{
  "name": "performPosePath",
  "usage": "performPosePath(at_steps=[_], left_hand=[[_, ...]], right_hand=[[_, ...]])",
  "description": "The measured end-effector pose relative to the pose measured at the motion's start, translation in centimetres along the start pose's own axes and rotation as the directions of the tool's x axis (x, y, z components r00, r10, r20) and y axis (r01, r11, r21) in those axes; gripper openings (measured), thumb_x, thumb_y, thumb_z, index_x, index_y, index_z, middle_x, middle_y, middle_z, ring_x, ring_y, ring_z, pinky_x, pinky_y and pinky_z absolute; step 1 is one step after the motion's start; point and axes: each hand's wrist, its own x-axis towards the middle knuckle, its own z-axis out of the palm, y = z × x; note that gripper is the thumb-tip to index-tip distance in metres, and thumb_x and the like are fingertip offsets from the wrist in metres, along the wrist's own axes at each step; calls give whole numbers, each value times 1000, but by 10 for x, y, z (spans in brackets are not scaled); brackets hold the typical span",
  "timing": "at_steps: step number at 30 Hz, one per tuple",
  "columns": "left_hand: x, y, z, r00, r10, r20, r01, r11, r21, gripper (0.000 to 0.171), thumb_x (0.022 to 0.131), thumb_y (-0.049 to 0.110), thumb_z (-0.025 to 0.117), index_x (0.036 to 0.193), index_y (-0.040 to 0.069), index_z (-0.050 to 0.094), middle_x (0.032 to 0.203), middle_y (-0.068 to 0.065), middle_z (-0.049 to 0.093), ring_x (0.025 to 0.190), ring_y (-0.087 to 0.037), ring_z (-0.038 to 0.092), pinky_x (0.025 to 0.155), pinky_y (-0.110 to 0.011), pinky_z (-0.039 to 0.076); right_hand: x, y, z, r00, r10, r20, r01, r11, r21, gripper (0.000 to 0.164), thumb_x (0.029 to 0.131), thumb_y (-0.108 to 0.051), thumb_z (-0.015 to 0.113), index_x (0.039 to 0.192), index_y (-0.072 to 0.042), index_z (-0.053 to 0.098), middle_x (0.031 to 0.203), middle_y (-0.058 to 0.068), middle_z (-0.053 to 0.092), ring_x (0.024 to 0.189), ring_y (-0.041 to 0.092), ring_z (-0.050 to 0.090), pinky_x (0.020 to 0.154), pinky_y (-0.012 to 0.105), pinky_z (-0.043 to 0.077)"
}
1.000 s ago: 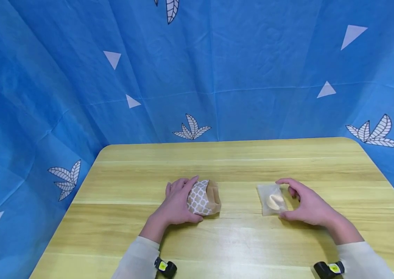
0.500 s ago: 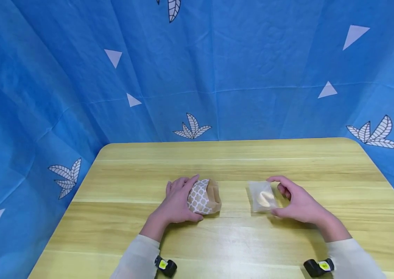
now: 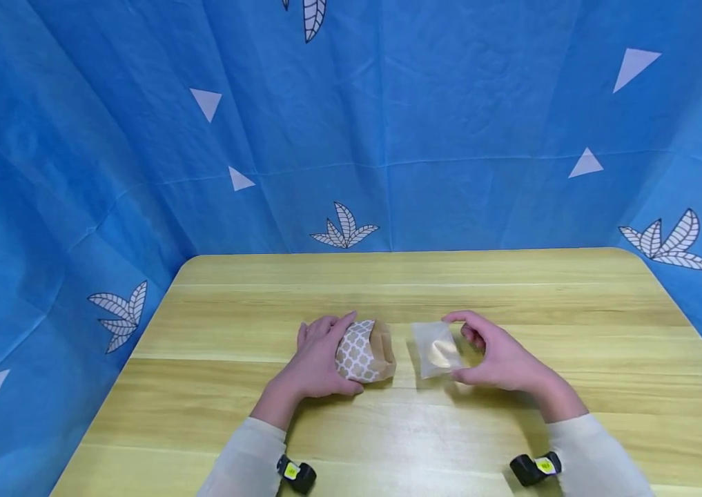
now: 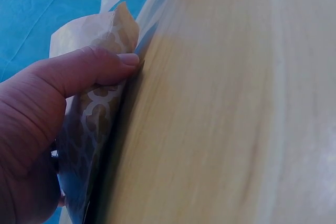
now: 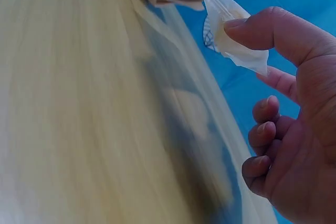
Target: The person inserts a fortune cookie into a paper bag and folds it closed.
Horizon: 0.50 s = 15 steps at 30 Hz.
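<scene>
My left hand (image 3: pixel 315 366) grips a brown paper bag (image 3: pixel 355 353) with a white lattice pattern, lying low over the table with its mouth gaping to the right. In the left wrist view, the thumb presses along the side of the bag (image 4: pixel 97 111). Thumb and index finger of my right hand (image 3: pixel 500 360) pinch a small frosted packet (image 3: pixel 430 342) by its edges, a pale piece visible inside it. The packet hangs above the table, a short gap to the right of the bag's mouth. In the right wrist view, the other right fingers curl loosely below the packet (image 5: pixel 226 9).
The wooden table (image 3: pixel 264 276) has rounded back corners. A blue patterned cloth (image 3: pixel 475 103) hangs behind it and along its sides. Each wrist bears a small black camera, such as the right wrist camera (image 3: pixel 533 469) at the near edge of view.
My right hand has carried the pinched packet leftward, much closer to the bag's mouth. The left hand and the bag have stayed in place.
</scene>
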Motion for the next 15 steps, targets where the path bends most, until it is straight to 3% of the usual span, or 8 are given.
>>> performPosePath(at_steps=[15], left_hand=[[0, 2, 0, 1000, 15, -2, -15, 1000, -7, 125, 55, 49, 93, 159, 24, 28, 142, -6, 40, 135, -25, 32, 113, -62, 4]], right_hand=[[25, -18, 19, 996, -24, 87, 25, 1000, -13, 73, 68, -12, 89, 131, -21, 54, 92, 20, 45, 81, 31, 43, 70, 34, 38]])
